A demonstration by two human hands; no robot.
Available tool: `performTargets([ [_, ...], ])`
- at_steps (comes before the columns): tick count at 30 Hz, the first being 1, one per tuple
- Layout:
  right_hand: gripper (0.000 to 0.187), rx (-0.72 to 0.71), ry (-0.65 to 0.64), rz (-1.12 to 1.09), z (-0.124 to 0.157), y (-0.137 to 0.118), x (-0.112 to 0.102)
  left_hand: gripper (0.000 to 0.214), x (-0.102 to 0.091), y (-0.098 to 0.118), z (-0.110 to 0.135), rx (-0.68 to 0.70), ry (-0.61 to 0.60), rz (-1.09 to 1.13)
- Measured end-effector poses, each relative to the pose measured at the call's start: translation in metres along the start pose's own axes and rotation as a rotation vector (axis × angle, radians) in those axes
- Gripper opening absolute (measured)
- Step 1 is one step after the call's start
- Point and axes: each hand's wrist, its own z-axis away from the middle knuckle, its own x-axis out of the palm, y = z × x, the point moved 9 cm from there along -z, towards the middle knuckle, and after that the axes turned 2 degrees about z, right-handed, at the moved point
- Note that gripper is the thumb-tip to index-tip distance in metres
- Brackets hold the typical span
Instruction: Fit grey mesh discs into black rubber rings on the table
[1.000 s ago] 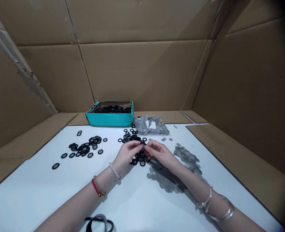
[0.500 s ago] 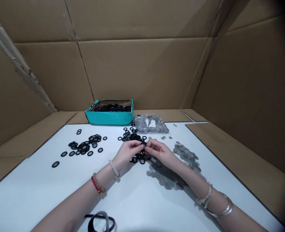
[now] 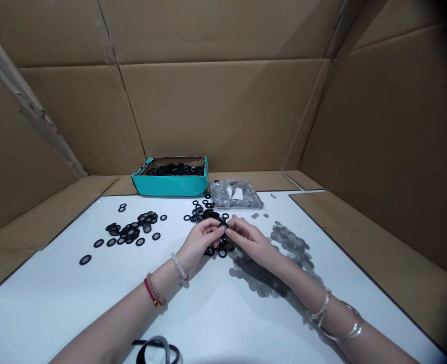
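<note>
My left hand [image 3: 199,241] and my right hand [image 3: 251,241] meet fingertip to fingertip above the middle of the white table [image 3: 75,298]. Both pinch a small black ring [image 3: 223,231] between them. Right below the fingers lies a heap of loose black rings [image 3: 211,218]. Flat grey discs [image 3: 289,241] lie scattered to the right of my right hand and under its wrist. A second group of black rings with grey centres [image 3: 132,230] lies to the left.
A teal box [image 3: 172,185] full of black rings stands at the table's back edge, with a clear bag of grey discs [image 3: 236,194] beside it. Cardboard walls [image 3: 223,106] enclose the table on three sides. A black and grey strap loop [image 3: 157,350] lies at the near edge.
Both hands stay pinched together over the ring heap, with only slight finger movement. The view has shifted a little.
</note>
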Motion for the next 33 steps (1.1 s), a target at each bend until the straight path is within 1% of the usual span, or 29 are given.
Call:
performTargets([
  [2,0.016,-0.010,0.024,0.009,0.000,-0.002,-0.002,0.027,0.003,0.000,0.000,-0.019,-0.021,0.006],
  [5,0.017,-0.025,0.054,0.027,0.000,-0.003,-0.005,0.026,0.004,0.001,0.000,-0.031,-0.018,0.017],
  [8,0.018,-0.030,0.022,0.041,-0.001,-0.003,-0.005,0.026,0.002,0.003,-0.001,-0.015,0.008,-0.010],
  [11,0.019,-0.020,-0.021,0.048,0.000,-0.005,-0.003,0.024,0.004,0.003,0.000,0.002,0.000,-0.062],
  [15,0.022,-0.018,-0.021,0.087,0.001,-0.011,-0.004,0.020,0.007,-0.001,0.002,-0.011,-0.011,-0.037],
  [18,0.024,-0.051,0.001,0.164,0.002,-0.016,-0.006,0.018,0.010,-0.002,0.004,-0.021,-0.011,-0.018],
  [23,0.023,-0.113,0.038,0.250,0.004,-0.021,-0.010,0.023,0.013,0.000,0.006,-0.027,-0.026,-0.061],
  [28,0.022,-0.099,0.053,0.229,0.004,-0.019,-0.011,0.022,0.008,0.000,0.007,-0.012,0.041,-0.054],
  [31,0.023,-0.084,0.043,0.207,0.003,-0.018,-0.009,0.023,0.008,-0.003,0.007,-0.035,0.050,-0.014],
  [33,0.023,-0.078,0.042,0.195,0.003,-0.018,-0.008,0.025,0.008,-0.003,0.006,-0.025,0.063,0.007],
])
